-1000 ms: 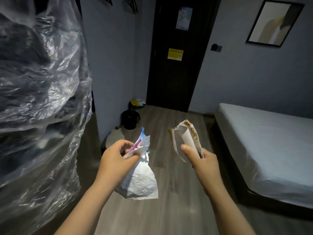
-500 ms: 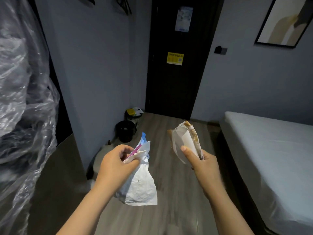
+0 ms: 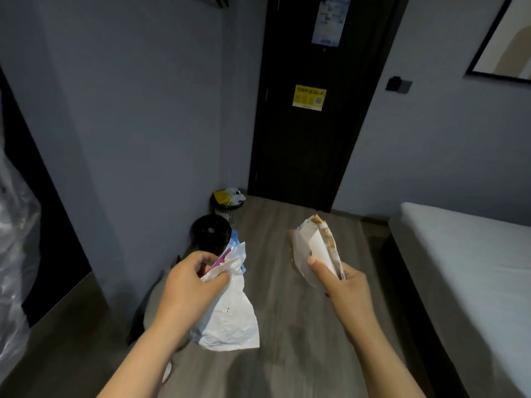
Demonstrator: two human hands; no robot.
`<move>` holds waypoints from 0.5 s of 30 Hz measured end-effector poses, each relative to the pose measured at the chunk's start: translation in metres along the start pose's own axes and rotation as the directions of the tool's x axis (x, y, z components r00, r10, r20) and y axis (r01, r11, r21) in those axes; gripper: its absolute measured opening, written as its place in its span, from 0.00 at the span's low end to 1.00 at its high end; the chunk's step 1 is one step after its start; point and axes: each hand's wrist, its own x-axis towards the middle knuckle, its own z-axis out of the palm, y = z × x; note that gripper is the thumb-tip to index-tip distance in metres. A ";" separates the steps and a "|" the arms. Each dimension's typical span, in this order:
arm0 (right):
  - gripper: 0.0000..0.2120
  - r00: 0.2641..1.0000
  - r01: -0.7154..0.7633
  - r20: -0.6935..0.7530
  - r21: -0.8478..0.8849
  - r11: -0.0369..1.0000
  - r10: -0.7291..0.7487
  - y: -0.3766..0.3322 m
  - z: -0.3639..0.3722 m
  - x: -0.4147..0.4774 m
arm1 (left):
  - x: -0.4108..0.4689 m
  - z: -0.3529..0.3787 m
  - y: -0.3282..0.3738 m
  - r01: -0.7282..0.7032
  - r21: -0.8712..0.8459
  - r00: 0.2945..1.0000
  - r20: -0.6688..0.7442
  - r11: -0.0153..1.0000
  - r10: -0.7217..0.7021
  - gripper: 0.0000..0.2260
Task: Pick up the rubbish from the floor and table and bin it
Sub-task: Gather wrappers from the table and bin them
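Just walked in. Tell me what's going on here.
A person is clearing rubbish, seen from their own head camera. The left hand grips a crumpled white bag with pink and blue scraps at its top. The right hand pinches a white and brown wrapper. Both are held above the wooden floor, not yet binned. Ahead, by the dark door, stand a black bin and a mesh basket already holding rubbish.

Crumpled white bag [image 3: 230, 320], torn wrapper [image 3: 316, 242] (both aloft)
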 end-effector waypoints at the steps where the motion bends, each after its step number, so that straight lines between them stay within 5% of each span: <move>1: 0.13 1.000 -0.012 0.004 -0.001 1.000 0.012 -0.001 0.010 0.015 | 0.019 0.000 -0.003 0.014 0.003 1.000 0.006 1.000 -0.014 0.06; 15: 0.22 0.992 -0.108 0.071 0.080 0.991 0.102 0.043 0.088 0.226 | 0.231 0.062 -0.059 0.092 0.175 0.995 0.032 0.980 -0.099 0.13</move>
